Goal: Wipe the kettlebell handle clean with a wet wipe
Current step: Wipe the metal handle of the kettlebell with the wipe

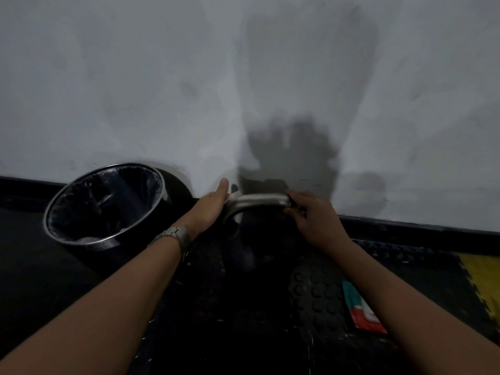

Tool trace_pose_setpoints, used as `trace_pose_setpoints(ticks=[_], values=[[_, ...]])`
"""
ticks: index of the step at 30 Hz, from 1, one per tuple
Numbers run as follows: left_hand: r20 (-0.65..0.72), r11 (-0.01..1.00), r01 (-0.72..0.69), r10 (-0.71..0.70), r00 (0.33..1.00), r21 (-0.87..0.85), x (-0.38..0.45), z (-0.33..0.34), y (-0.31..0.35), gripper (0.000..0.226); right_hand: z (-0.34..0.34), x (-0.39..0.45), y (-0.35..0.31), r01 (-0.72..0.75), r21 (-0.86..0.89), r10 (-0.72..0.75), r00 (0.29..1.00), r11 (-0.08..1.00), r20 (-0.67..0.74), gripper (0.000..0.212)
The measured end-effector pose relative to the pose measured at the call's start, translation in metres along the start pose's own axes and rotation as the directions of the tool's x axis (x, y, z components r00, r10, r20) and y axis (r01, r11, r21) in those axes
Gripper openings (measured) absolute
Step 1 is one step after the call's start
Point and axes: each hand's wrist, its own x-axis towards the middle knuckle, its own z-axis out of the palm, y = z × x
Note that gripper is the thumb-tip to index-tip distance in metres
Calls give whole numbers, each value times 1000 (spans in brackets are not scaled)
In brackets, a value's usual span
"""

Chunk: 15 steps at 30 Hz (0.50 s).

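The black kettlebell with a silver metal handle (259, 200) stands on the black studded rubber floor mat (319, 299) against the grey wall. The left hand (212, 203) presses a white wet wipe (232, 197) flat-fingered against the handle's left bend; the right hand (311, 212) curls around its right corner.

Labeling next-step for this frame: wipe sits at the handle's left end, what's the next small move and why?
Probably slide the left hand with the wet wipe rightward along the handle. The wipe is at the left bend, the top bar looks uncovered, and the right hand grips the right end, steadying it.
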Motion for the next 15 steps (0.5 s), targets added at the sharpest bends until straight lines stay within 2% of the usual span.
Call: trace_pose_setpoints(ticks=[2,8,15], values=[[32,996,14,-11,999,-84,-1,3,2,77,0,0,1,0,1,0,1000,1000,2,41],[53,989,13,-5,999,-149,3,9,9,87,0,1,3,10,10,-10,1000,1000,-1,42],[191,995,5,15,982,-101,15,9,14,104,2,3,8,36,-4,-36,999,999,-2,42]])
